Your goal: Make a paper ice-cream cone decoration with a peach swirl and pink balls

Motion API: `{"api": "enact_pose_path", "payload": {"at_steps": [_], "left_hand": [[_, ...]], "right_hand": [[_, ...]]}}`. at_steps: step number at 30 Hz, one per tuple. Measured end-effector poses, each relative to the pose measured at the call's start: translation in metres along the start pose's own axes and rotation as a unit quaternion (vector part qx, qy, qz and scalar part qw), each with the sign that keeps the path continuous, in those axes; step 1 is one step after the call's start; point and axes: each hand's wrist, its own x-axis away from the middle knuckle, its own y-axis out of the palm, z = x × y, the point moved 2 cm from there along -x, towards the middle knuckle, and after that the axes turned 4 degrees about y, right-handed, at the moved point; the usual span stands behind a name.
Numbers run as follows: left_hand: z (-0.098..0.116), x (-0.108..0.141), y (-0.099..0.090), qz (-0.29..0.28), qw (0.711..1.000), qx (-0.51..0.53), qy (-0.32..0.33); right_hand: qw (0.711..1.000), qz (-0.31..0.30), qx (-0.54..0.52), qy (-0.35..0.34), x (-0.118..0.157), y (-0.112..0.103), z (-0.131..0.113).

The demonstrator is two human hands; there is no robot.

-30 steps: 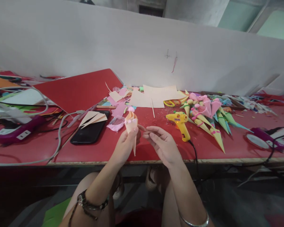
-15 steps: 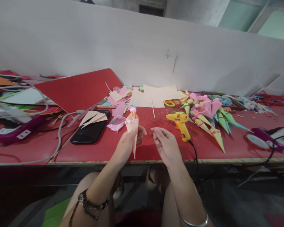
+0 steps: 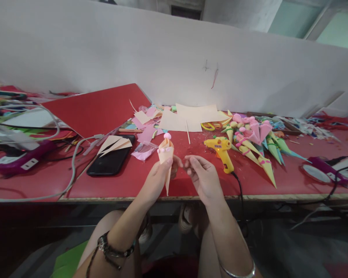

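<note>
A peach paper cone (image 3: pixel 166 155) with a pink ball on top and a pale pink trim round its front stands almost upright in my left hand (image 3: pixel 157 178). The thumb presses on its front, and its tip points down over the table edge. My right hand (image 3: pixel 201 174) is just to the right, fingers curled and fingertips pinched close to my left fingers. Whatever lies in that pinch, if anything, is too small to make out. To its right rests a yellow hot glue gun (image 3: pixel 224 150) on the red table (image 3: pixel 150 189).
Finished paper cones (image 3: pixel 256 141) in yellow, pink and green are heaped at the right. Peach paper pieces (image 3: pixel 116 144) lie on a black phone (image 3: pixel 104 166) at the left. A thin white stick (image 3: pixel 188 132), scissors (image 3: pixel 208 126) and paper sheets (image 3: pixel 197 116) lie behind my hands.
My left hand has moved slightly right with the paper cone, bringing its fingers closer to my right hand. The cone stands a little straighter. My right hand has hardly moved.
</note>
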Motion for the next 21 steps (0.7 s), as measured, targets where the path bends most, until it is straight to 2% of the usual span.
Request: {"api": "enact_pose_path", "payload": {"at_steps": [5,9,13,21], "left_hand": [[-0.0030,0.0010,-0.0004,-0.013,1.000,-0.005,-0.008],[-0.0028,0.0022,0.0002,-0.011,1.000,-0.013,-0.006],[-0.0016,0.0026,0.0012,-0.014,1.000,-0.014,0.003],[-0.0007,0.0041,0.0020,-0.007,0.998,-0.059,-0.020]], "right_hand": [[1.000,0.013,0.004,-0.021,0.0003,-0.0010,-0.0013],[1.000,0.014,0.009,-0.007,-0.0002,-0.0009,-0.0009],[0.999,0.022,-0.031,-0.001,-0.0004,-0.0012,-0.0007],[0.999,0.007,-0.036,-0.002,0.0000,-0.0010,-0.0020]]}}
